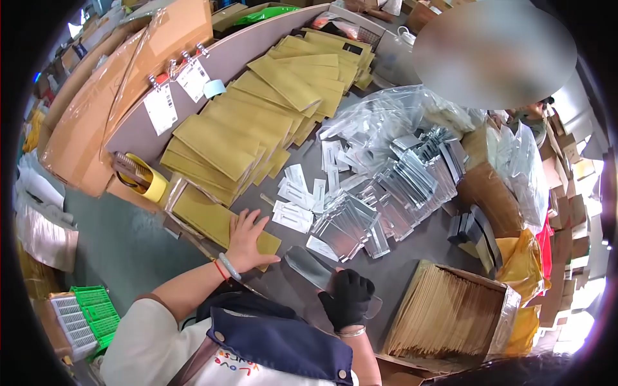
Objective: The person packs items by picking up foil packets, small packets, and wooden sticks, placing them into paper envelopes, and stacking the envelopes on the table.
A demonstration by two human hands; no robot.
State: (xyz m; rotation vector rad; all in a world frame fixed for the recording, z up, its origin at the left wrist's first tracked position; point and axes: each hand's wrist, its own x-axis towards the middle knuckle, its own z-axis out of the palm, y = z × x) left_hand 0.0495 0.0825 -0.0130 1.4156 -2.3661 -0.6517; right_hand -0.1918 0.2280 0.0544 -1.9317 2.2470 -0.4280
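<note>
My left hand [246, 241], bare with a bracelet at the wrist, lies spread on a mustard-yellow padded envelope [201, 215] at the table's near edge. In a black fingerless glove, my right hand [347, 299] has its fingers curled at the end of a flat, silvery-grey packet [308, 267]. The packet points toward my left hand, apart from it. Ahead of the hands are white printed slips [293, 217] and a spread of similar silvery packets [347, 225]. Overlapping yellow envelopes [225, 138] fill the far left of the table.
An open carton [508, 305] packed with upright brown envelopes stands at right. Clear plastic bags [386, 109] lie beyond the packets. A yellow holder [151, 183] sits at the left edge below clipped paper sheets [161, 109]. A green crate [95, 315] stands lower left. Another person is across the table.
</note>
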